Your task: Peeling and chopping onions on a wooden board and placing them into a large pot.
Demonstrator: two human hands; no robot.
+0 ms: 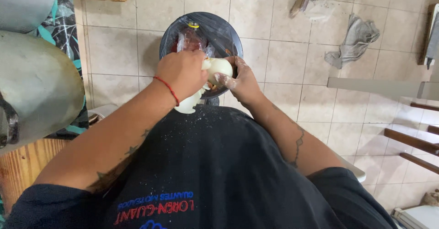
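Two big metal bowls [32, 87] sat at the far left of the frame, stacked along a patterned teal cloth [64, 23], with a wooden edge [23, 169] below them. Moving right toward the middle, your left hand [181, 73], the one with the red string bracelet [167, 89] on the wrist, was curled shut over the near side of a pale peeled onion [218, 68], and a loose strip of white peel [188, 104] hung down under it. Both hands held that onion right over a round bin lined with a dark plastic bag [215, 28] in the upper middle of the frame, with a crumpled plastic bottle [191, 38] lying inside. Your right hand [241, 80] cupped the onion from the other side, fingers [224, 79] wrapped against it and dusted with white bits. Further right, a grey rag [354, 41] lay crumpled on the beige tiled floor [283, 60], and wooden slats [411, 142] poked in at the right edge.
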